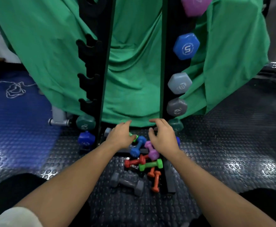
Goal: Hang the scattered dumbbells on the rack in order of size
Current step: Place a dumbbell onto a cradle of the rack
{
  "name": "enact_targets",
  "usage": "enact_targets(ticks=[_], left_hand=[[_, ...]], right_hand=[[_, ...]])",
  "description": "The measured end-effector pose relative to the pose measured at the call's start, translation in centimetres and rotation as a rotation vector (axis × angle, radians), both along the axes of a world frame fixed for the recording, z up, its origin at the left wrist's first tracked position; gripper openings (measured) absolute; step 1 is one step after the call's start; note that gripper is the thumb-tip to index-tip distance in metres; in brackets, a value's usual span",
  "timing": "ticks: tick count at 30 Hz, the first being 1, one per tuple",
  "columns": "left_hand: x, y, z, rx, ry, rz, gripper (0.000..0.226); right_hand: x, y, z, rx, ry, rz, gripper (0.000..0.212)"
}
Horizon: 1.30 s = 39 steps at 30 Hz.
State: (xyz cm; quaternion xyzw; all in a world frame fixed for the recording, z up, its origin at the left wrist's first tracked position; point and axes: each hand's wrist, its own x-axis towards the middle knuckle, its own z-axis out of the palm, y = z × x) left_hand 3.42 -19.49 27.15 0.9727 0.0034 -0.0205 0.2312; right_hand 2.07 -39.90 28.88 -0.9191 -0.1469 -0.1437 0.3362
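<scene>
A black upright rack (93,66) stands before me with empty hooks on its left post. On its right post hang a purple dumbbell (194,5), a blue one marked 5 (186,46), a light grey one (180,82) and a dark grey one (176,107). Low down hang a teal dumbbell (85,123) and a dark blue one (86,140). Small dumbbells lie piled on the floor: blue (137,146), pink-purple (152,151), red (134,161), green (150,165), orange (156,181), grey (127,183). My left hand (120,136) and right hand (164,136) hover over the pile with fingers apart. A bright green piece shows under my left fingers.
A green cloth (134,63) drapes behind the rack. The floor is black studded rubber (224,145), with a blue mat (16,112) and a loose white cord (14,90) to the left. The rack's black base bar (170,179) lies beside the pile.
</scene>
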Motion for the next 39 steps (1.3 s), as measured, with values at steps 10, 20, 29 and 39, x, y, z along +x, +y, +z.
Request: enact_targets(ticks=[10,20,29,39], left_hand=[[-0.7,1.3,-10.3,-0.051,0.267,0.069,0.08],[1.2,-0.6,-20.7,-0.174,0.444,0.113,0.057],[4.2,-1.1,-26.3,-0.201,0.471,0.107,0.077],[6.5,-2.2,-30.4,-0.227,0.615,0.16,0.078]], right_hand=[[1.7,-1.7,-11.4,-0.119,0.344,0.03,0.028],[4.6,-2.4,-20.9,-0.113,0.499,-0.065,0.034],[7.2,-2.2,-26.7,-0.074,0.61,-0.196,0.057],[6.0,-0.8,-30.5,-0.064,0.523,-0.201,0.044]])
